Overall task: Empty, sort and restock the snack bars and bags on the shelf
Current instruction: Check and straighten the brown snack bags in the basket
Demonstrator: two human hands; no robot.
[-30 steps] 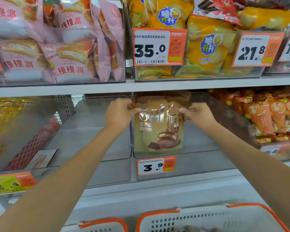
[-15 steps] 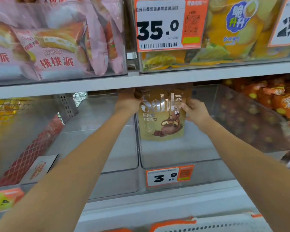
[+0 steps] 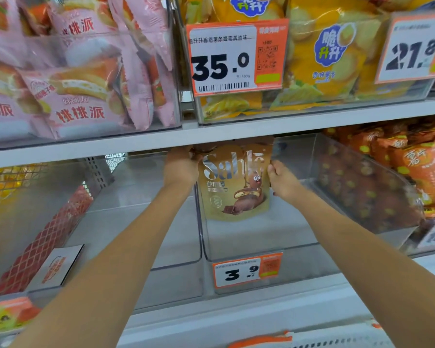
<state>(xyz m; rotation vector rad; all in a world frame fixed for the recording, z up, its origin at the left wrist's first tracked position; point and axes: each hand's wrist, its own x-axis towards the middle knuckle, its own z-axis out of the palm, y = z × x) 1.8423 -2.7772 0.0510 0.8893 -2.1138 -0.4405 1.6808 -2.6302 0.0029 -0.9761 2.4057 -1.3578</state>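
Both hands up in the clear bin (image 3: 299, 249) w/ the 3.9 price tag (image 3: 246, 270), mid shelf: left hand (image 3: 182, 165) pinches top left corner of the tan Sable snack bag (image 3: 235, 182), right hand (image 3: 283, 180) grips its right edge; bag upright, toward the back

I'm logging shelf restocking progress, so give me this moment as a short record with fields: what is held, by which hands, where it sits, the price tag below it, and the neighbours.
item held: tan snack bag, upright, front facing out
left hand: grips the bag's upper left edge
right hand: grips the bag's right edge
place: clear bin on the lower shelf, toward the back; no other bags seen in it
price tag: reads 3.9, on the bin's front
left neighbour: clear bin, no bags seen in it
right neighbour: orange bags
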